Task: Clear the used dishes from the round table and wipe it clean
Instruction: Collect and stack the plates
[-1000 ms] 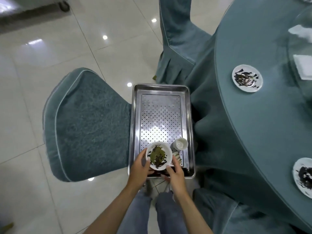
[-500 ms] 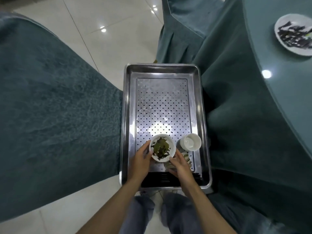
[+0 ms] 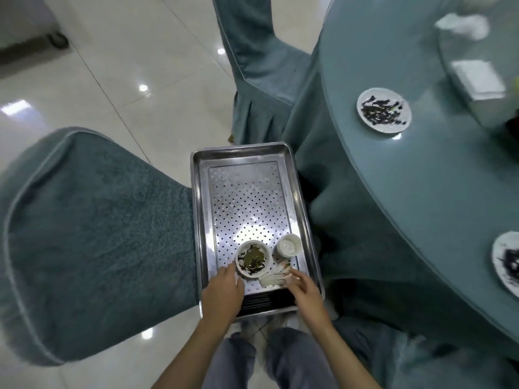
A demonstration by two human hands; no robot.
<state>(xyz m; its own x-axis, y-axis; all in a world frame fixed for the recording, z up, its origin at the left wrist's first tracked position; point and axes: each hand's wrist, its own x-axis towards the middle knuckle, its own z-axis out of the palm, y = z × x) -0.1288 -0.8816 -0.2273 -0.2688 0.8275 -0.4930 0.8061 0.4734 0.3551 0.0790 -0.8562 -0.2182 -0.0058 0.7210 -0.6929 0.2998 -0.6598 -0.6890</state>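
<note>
I see the bowl [image 3: 268, 262] of wet leaves standing on the metal tray [image 3: 244, 192], beside a small cup [image 3: 288, 245]. My left hand [image 3: 223, 290] touches the bowl's side with relaxed fingers. My right hand [image 3: 304, 287] hovers loosely open, holding nothing. A dirty plate [image 3: 362, 103] lies on the worktop [image 3: 421, 178].

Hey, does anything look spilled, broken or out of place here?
Nothing spilled or broken. The bowl and cup stand upright on the tray; the far plate and near plate on the table hold dark scraps.
</note>
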